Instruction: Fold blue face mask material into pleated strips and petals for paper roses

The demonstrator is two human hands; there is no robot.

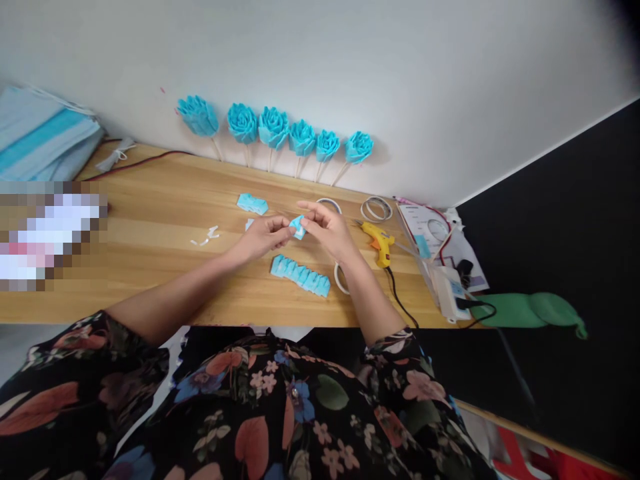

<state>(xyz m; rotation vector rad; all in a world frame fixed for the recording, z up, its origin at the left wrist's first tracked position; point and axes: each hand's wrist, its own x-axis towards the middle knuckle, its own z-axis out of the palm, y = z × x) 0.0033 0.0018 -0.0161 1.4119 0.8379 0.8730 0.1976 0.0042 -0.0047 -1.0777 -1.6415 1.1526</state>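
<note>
Between both hands, above the wooden table, is a small folded blue petal piece (299, 227) with a white patch on it. My left hand (267, 235) pinches its left edge. On its right side, my right hand (324, 227) grips it with the thumb and a finger, other fingers stretched out. Just below the hands lies an overlapping row of folded blue petals (300, 276). Another short stack of blue pieces (253, 203) lies beyond my left hand. Rolls of tape are partly hidden behind my right hand and forearm.
Several blue flowers on sticks (273, 128) lean against the wall. A yellow glue gun (380, 243) with a black cord lies right, near a tape roll (377, 209). Farther right are a power strip (450, 293) and green balloon (530, 310). White scraps (213, 232) lie left.
</note>
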